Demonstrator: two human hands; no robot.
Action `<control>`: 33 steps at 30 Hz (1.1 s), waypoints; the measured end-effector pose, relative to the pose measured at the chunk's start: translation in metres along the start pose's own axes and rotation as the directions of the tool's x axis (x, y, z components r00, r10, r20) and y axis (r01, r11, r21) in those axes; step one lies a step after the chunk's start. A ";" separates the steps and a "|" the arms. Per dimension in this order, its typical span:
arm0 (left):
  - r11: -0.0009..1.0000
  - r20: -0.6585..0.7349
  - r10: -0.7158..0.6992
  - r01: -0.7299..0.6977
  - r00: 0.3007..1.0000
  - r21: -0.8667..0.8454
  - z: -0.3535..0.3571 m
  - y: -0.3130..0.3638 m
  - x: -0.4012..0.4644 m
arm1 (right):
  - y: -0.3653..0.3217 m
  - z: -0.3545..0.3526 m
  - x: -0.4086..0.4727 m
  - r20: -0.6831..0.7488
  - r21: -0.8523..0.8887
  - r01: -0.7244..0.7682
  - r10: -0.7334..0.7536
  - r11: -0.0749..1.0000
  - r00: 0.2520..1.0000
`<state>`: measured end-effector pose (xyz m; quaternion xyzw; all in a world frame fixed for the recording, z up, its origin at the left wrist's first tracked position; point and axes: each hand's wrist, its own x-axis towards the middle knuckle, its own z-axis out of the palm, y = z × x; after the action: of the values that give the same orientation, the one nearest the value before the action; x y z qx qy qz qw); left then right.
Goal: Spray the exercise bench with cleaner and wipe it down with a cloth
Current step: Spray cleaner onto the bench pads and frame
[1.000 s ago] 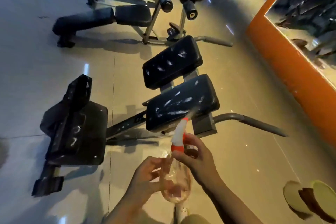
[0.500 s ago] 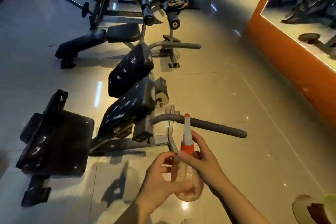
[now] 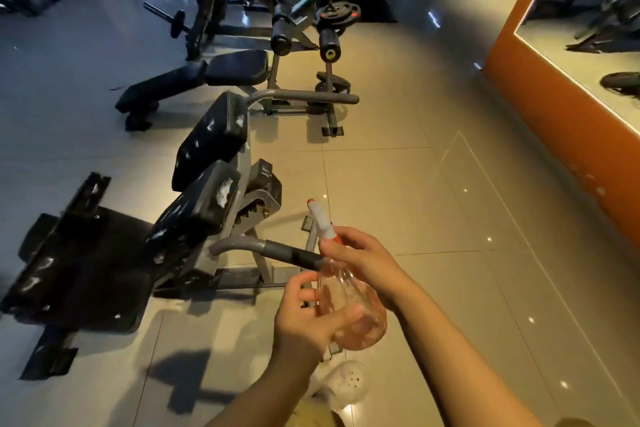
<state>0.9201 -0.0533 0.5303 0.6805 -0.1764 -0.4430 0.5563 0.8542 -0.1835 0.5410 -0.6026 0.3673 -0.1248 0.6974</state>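
head view: my right hand [image 3: 360, 262] grips the neck of the spray bottle [image 3: 349, 308]; my left hand [image 3: 311, 317] cups its clear body. the exercise bench [image 3: 204, 184] stands left of the bottle on the floor, pads streaked white. i judge spraying near done; next, find a cloth, none visible.

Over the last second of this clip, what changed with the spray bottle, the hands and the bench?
The spray bottle was aimed at the bench pad with mist leaving the nozzle a second ago; now it is drawn back, nozzle up, off to the pad's right with no mist. The view has swung round to the bench's side. Unchanged: right hand grips the neck, left hand holds the body, white streaks on the pads.
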 end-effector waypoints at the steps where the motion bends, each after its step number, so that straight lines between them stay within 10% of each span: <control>1: 0.999 -0.046 -0.004 0.002 0.999 -0.038 0.008 -0.002 0.004 | -0.001 -0.004 0.011 0.030 0.023 -0.028 0.027 0.999 0.999; 13: 0.996 -0.294 -0.029 0.002 0.955 -0.093 0.082 0.011 0.099 | -0.021 -0.083 0.116 0.241 0.116 -0.151 0.120 0.982 0.963; 23: 0.939 0.181 0.118 -0.168 0.976 0.299 0.206 0.029 0.133 | 0.002 -0.238 0.053 -0.208 0.461 -0.026 0.137 0.887 0.969; 33: 0.828 0.642 -0.033 -0.339 0.766 0.447 0.375 -0.030 0.053 | 0.077 -0.364 -0.156 -0.544 0.445 0.053 0.223 0.894 0.809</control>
<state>0.6419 -0.3084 0.4857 0.6047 -0.5248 -0.5256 0.2874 0.4833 -0.3412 0.5241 -0.3442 0.5520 -0.3506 0.6738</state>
